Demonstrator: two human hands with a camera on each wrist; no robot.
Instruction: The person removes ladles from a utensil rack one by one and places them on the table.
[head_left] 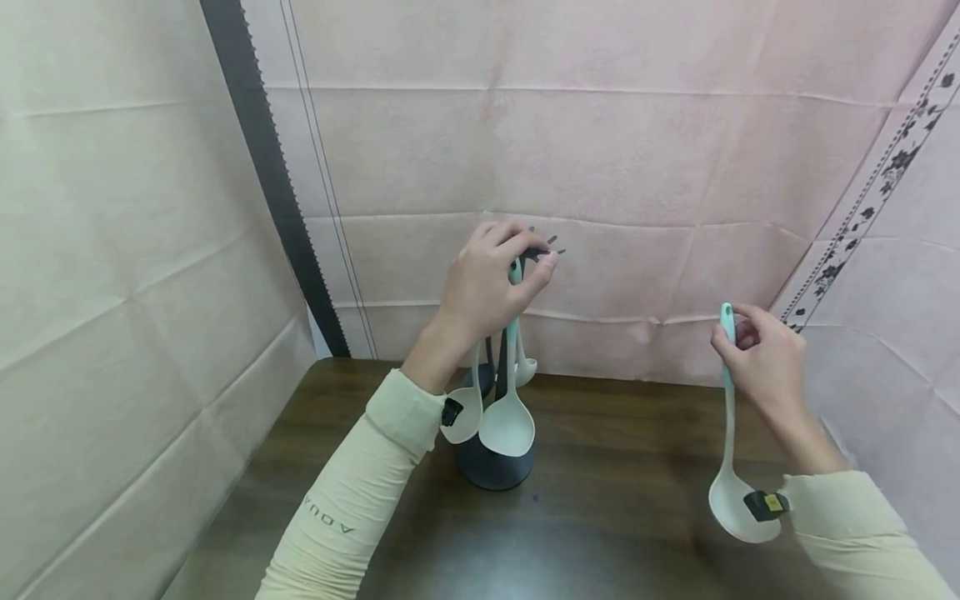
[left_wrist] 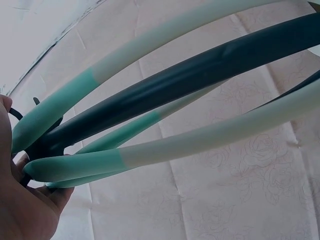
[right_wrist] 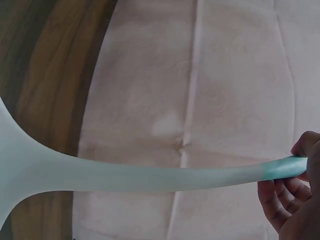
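Observation:
My left hand (head_left: 491, 279) is at the top of a dark utensil stand (head_left: 495, 471), its fingers and thumb curled round the hooked head beside a turquoise handle end. A large white ladle (head_left: 507, 427) hangs at the front, with another white utensil (head_left: 462, 414) to its left. In the left wrist view, several turquoise-ended handles (left_wrist: 75, 167) and the dark post (left_wrist: 165, 82) converge at the fingers. Well to the right, my right hand (head_left: 768, 354) pinches a white ladle (head_left: 731, 500) by its turquoise handle end (right_wrist: 282, 167); its bowl hangs down, partly covered by the wrist camera.
The stand's round base rests on a brown wooden table (head_left: 607, 500). Behind the stand, a smaller white ladle (head_left: 525, 369) and a dark utensil (head_left: 480, 379) hang. Pale creased cloth (head_left: 600, 158) encloses the table's back and sides.

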